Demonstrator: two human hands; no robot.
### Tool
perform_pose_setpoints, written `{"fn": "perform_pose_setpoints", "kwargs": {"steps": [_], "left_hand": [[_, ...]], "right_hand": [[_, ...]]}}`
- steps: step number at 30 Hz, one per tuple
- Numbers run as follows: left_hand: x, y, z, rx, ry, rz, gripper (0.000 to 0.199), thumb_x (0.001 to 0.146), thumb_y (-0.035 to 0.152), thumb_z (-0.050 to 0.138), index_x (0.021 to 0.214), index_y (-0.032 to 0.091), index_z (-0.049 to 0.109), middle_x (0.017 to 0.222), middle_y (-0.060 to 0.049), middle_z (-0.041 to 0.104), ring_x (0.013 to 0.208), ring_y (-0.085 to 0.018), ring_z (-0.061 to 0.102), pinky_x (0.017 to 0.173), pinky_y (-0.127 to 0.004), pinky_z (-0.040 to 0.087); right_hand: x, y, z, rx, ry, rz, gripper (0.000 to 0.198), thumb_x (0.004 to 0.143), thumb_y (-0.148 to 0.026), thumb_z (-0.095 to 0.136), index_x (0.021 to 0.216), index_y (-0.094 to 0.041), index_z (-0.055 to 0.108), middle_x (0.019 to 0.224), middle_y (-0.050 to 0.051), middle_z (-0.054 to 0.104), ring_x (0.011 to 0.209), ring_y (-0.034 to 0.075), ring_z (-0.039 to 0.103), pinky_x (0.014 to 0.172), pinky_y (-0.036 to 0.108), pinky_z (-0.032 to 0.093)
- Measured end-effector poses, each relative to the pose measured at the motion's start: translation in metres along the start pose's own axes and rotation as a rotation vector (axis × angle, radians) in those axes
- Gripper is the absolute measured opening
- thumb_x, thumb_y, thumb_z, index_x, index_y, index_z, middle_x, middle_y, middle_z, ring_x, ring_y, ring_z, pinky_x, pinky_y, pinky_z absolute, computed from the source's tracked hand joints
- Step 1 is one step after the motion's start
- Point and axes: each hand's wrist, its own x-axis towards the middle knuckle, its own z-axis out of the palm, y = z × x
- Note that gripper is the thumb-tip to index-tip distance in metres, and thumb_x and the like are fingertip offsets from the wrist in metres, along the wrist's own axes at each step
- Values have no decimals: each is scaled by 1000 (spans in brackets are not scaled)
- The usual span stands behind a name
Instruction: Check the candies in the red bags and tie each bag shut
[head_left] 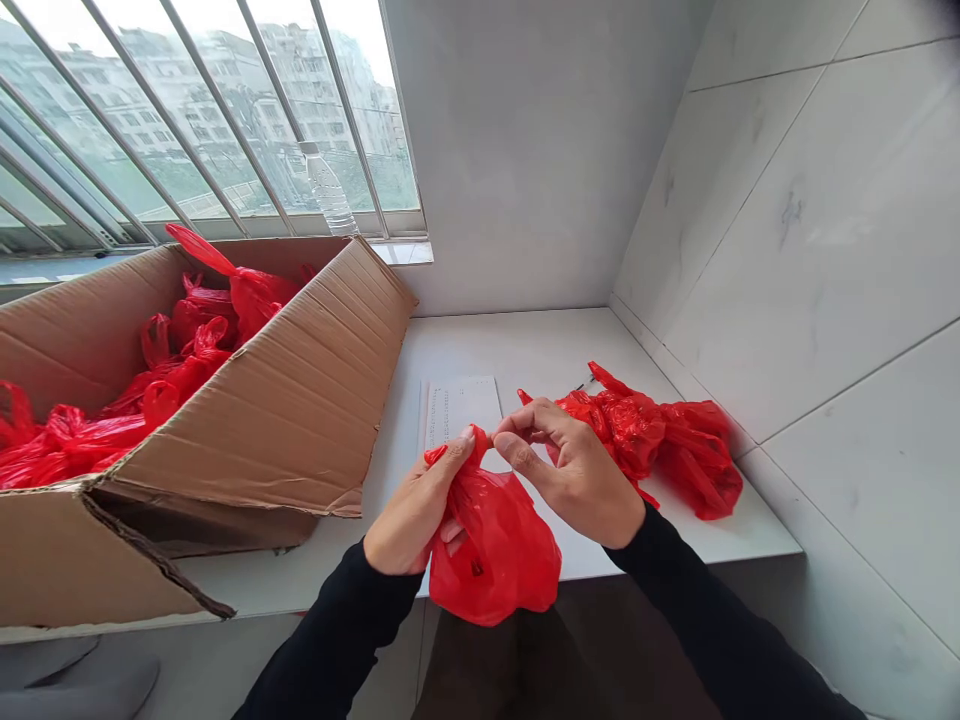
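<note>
A filled red plastic bag hangs over the table's front edge, gathered at its neck. My left hand is closed around the neck, thumb up along the twisted top. With thumb and forefinger, my right hand pinches at the bag's tip; the exact bit between the fingertips is hard to make out. What is inside the bag is hidden. Just behind and to the right of my right hand lie more red plastic bags, crumpled together on the white table.
An open cardboard box at the left holds several tied red bags. A printed sheet or booklet lies behind my hands. A clear plastic bottle stands on the barred window's sill. A tiled wall bounds the right side.
</note>
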Motion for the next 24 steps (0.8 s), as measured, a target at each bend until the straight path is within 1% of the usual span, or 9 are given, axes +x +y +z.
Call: {"fn": "perform_pose_setpoints", "kwargs": {"steps": [3, 6, 9, 12, 15, 17, 20, 22, 24], "left_hand": [[1, 0, -1, -17, -49, -37, 50, 86, 56, 66, 55, 19, 56, 35, 4, 38, 31, -8, 33, 36, -22, 24], [0, 2, -2, -53, -102, -68, 37, 84, 53, 70, 68, 20, 66, 41, 3, 46, 37, -11, 41, 40, -24, 35], [-3, 4, -5, -116, -145, -74, 34, 87, 55, 66, 84, 21, 72, 56, -2, 62, 51, -15, 55, 54, -27, 49], [-5, 2, -10, -182, -186, -51, 33, 94, 49, 59, 107, 23, 73, 78, -5, 72, 71, -16, 65, 70, -26, 54], [-6, 0, -13, -155, -195, -12, 27, 94, 34, 64, 118, 23, 69, 87, -5, 72, 79, -15, 67, 73, -24, 54], [-6, -1, -14, -93, -193, 16, 25, 91, 28, 69, 116, 24, 69, 90, -3, 70, 78, -13, 65, 73, -24, 53], [-8, 2, -16, -18, -196, 39, 31, 85, 24, 76, 115, 25, 67, 94, -3, 67, 74, -12, 62, 72, -25, 52], [-11, 3, -16, 65, -219, 47, 45, 85, 23, 76, 127, 27, 62, 93, -3, 65, 75, -14, 61, 72, -27, 51], [-14, 1, -17, 254, -205, 104, 52, 88, 20, 69, 137, 29, 54, 89, -2, 63, 75, -14, 60, 71, -27, 50]], "right_hand": [[0, -2, 3, 8, -35, 36, 15, 97, -33, 67, 108, -23, 68, 99, 2, 65, 91, 19, 59, 85, 37, 48], [0, -3, 3, 45, -68, 17, 7, 95, -27, 66, 97, -21, 69, 91, 1, 62, 84, 18, 57, 79, 35, 48], [-4, -5, 0, 87, -7, -12, 8, 97, -27, 64, 91, -22, 66, 87, -1, 59, 83, 17, 57, 82, 35, 48], [-14, -6, -1, 41, 27, -88, 4, 95, -22, 66, 90, -24, 66, 97, 1, 59, 98, 19, 59, 95, 37, 47], [-24, -3, 0, -24, -44, -151, 8, 91, -17, 68, 91, -25, 67, 116, 5, 56, 119, 22, 54, 105, 39, 44], [-27, 2, 0, -69, -71, -165, 15, 87, -16, 72, 96, -26, 65, 127, 5, 53, 130, 24, 48, 110, 42, 41], [-27, 14, -2, -44, -128, -132, 50, 80, -19, 79, 121, -29, 53, 141, 5, 48, 136, 26, 42, 115, 48, 36], [-25, 20, -5, 51, -200, -73, 65, 81, -20, 78, 133, -30, 43, 135, 6, 54, 126, 24, 53, 111, 48, 41], [-24, 23, -7, 100, -230, 0, 61, 84, -19, 75, 135, -30, 43, 113, 2, 64, 106, 22, 62, 105, 46, 46]]}}
